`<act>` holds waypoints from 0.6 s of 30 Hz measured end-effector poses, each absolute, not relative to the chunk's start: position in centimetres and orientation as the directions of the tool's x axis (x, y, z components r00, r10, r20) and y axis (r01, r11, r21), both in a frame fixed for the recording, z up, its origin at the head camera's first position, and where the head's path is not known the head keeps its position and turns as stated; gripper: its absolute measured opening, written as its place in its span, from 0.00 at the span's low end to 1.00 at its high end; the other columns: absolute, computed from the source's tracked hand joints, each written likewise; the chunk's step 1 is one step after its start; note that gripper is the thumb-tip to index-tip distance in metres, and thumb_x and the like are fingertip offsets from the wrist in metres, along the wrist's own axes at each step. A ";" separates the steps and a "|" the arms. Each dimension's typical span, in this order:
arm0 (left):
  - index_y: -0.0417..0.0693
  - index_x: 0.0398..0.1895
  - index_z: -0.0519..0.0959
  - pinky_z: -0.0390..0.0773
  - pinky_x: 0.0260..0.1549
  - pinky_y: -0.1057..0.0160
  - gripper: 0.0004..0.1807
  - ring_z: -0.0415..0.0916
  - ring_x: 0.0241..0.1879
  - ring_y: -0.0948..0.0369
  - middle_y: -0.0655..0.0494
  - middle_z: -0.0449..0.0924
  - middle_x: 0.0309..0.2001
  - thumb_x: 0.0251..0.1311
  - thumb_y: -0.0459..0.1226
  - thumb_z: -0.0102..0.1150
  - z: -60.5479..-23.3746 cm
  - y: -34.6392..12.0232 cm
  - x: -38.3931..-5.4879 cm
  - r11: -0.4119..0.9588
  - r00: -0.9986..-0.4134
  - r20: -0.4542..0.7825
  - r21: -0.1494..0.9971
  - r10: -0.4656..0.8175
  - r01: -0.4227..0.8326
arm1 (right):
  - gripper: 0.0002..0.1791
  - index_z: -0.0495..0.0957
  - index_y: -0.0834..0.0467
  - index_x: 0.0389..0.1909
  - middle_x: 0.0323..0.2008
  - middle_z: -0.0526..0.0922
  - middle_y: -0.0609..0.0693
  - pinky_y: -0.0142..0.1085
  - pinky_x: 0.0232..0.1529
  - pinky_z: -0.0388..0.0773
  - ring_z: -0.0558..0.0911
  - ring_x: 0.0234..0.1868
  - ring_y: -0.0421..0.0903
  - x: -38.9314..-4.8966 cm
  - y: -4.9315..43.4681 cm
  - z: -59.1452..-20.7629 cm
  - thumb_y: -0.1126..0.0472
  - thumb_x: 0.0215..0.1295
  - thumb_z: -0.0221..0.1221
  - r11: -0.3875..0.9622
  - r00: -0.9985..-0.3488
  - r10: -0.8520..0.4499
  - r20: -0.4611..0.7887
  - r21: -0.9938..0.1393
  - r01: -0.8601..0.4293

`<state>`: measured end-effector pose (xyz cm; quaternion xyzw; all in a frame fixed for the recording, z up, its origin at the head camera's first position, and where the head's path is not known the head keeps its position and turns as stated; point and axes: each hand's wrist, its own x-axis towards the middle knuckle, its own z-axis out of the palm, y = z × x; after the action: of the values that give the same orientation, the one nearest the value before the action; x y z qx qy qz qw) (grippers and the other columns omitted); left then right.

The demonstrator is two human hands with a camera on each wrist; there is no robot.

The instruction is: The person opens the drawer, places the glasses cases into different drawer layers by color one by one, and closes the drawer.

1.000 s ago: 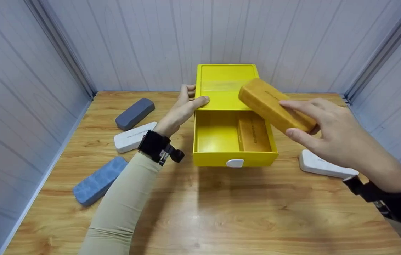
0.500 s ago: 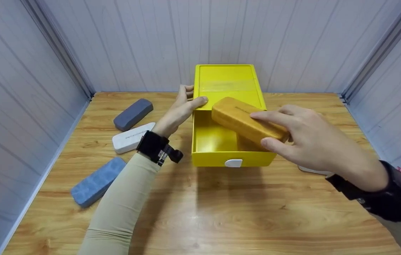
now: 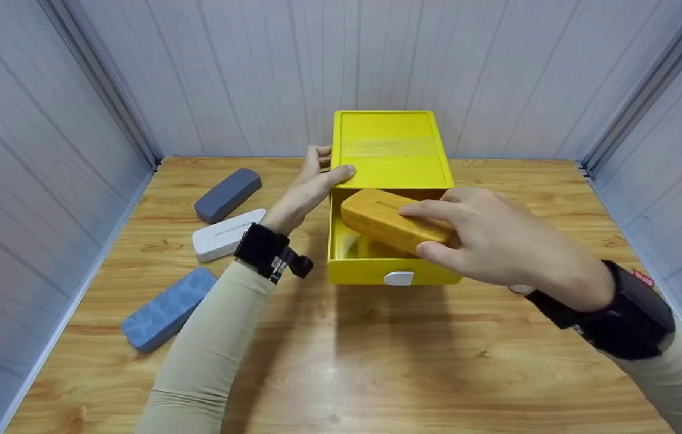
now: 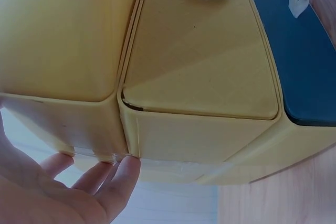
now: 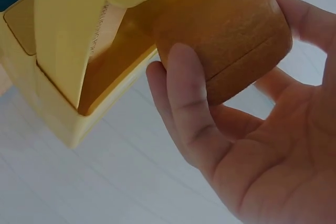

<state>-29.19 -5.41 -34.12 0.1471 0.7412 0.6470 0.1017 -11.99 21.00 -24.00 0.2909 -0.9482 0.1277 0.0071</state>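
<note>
A yellow drawer box [image 3: 392,144] stands at the back of the table with its top drawer [image 3: 395,271] pulled out. My right hand [image 3: 485,235] grips an orange glasses case [image 3: 389,220] by one end, thumb on the near side and fingers over the top. The case is slanted, its far end inside the drawer's left part. In the right wrist view, a second case [image 5: 104,27] with printed letters shows inside the drawer; from the head it is hidden. My left hand [image 3: 311,187] rests on the box's left top edge, thumb on top, fingertips [image 4: 126,169] against the side.
A dark grey case [image 3: 228,194], a white case [image 3: 226,235] and a blue case [image 3: 167,310] lie left of the box. Another white case is mostly hidden under my right wrist. Below the pulled-out drawer are a yellow drawer [image 4: 199,45] and a dark blue drawer [image 4: 302,61].
My right hand has carried the orange case left and down, from over the box's right side into the drawer opening. The left hand stays on the box.
</note>
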 end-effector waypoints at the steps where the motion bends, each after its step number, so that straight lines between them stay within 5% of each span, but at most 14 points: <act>1: 0.46 0.72 0.56 0.68 0.71 0.53 0.35 0.69 0.68 0.52 0.43 0.64 0.71 0.69 0.44 0.62 -34.1 -5.4 -29.2 0.120 -0.937 0.037 0.989 0.347 0.084 | 0.26 0.76 0.43 0.74 0.57 0.84 0.58 0.52 0.51 0.79 0.82 0.51 0.54 -12.1 20.9 -24.0 0.49 0.77 0.60 0.801 -0.832 -0.550 0.074 -0.233 -0.551; 12: 0.47 0.72 0.57 0.67 0.71 0.54 0.35 0.68 0.69 0.53 0.44 0.64 0.73 0.69 0.46 0.63 -34.0 -5.5 -29.2 0.131 -0.945 0.026 0.989 0.327 0.072 | 0.26 0.77 0.50 0.73 0.32 0.75 0.51 0.39 0.29 0.65 0.69 0.25 0.45 -14.1 18.6 -24.5 0.50 0.77 0.58 0.836 -0.851 -0.525 -0.003 -0.186 -0.516; 18: 0.47 0.72 0.57 0.68 0.71 0.54 0.36 0.68 0.69 0.53 0.44 0.64 0.72 0.69 0.46 0.63 -34.0 -5.3 -29.1 0.128 -0.944 0.031 0.989 0.330 0.077 | 0.26 0.78 0.52 0.72 0.25 0.67 0.48 0.38 0.26 0.61 0.65 0.20 0.44 -15.0 17.8 -25.2 0.51 0.77 0.57 0.844 -0.858 -0.513 0.014 -0.173 -0.508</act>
<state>-29.12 -5.31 -33.95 0.1365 0.7445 0.6462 0.0977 -14.96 17.79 -25.19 0.2658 -0.9601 0.0857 -0.0166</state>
